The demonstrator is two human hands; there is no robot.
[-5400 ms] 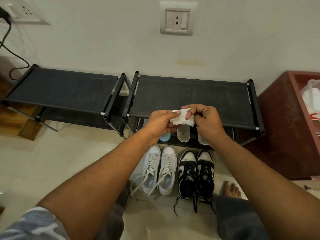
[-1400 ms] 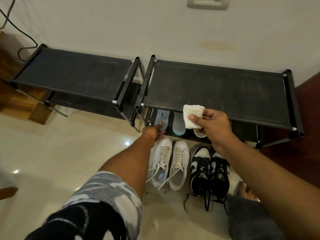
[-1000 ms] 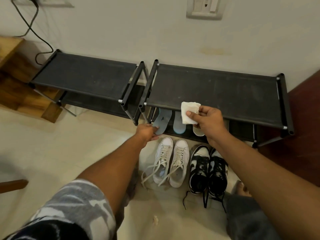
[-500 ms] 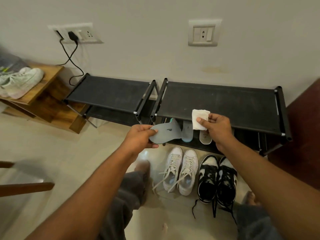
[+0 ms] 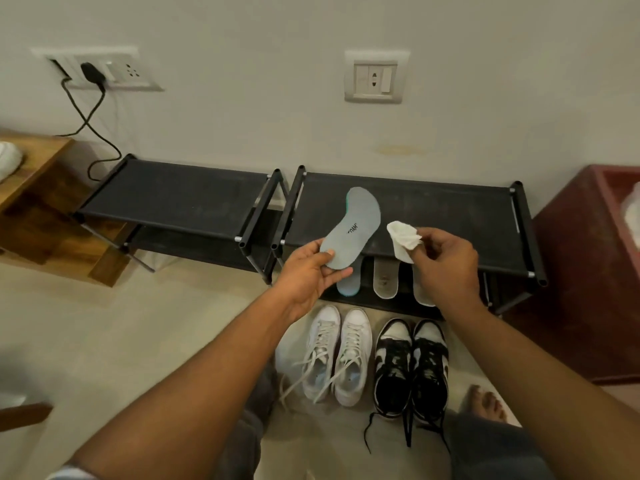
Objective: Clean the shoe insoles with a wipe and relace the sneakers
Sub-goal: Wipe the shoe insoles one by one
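Here we hold a grey insole in one hand and a wipe in the other, above the shoe rack.

Our left hand (image 5: pixel 308 271) curls round the heel end of the grey insole (image 5: pixel 356 226), thumb on top and fingers beneath, with its toe end raised over the right-hand black shoe rack (image 5: pixel 450 216). Our right hand (image 5: pixel 446 261) pinches a crumpled white wipe (image 5: pixel 403 239) between thumb and fingertips, just beside the insole's edge. On the rack's lower shelf lie a blue-edged insole (image 5: pixel 348 287), partly behind our left hand, a pale insole (image 5: pixel 385 280) and a second pale insole (image 5: pixel 422 292), half hidden by our right wrist. On the floor in front stand the white sneakers (image 5: pixel 337 358) and the black-and-white sneakers (image 5: pixel 412 368), side by side, laces trailing loose.
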